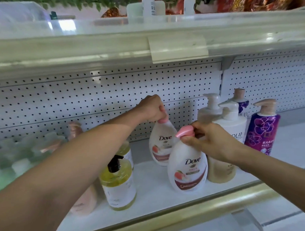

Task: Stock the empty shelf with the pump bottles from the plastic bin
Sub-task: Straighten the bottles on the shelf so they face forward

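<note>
Two white Dove pump bottles with pink pumps stand on the white shelf (151,190). The rear Dove bottle (161,146) stands near the pegboard back wall, and my left hand (152,108) is closed on its pump from above. The front Dove bottle (188,168) stands nearer the shelf's front edge, and my right hand (208,139) grips its pink pump at the neck. The plastic bin is not in view.
A yellow bottle with a black pump (119,183), a pink bottle (85,200), a white Olay bottle (233,127), a beige bottle (220,170) and purple bottles (261,135) share the shelf. The upper shelf's edge (110,47) hangs overhead. A gold rail (187,213) fronts the shelf.
</note>
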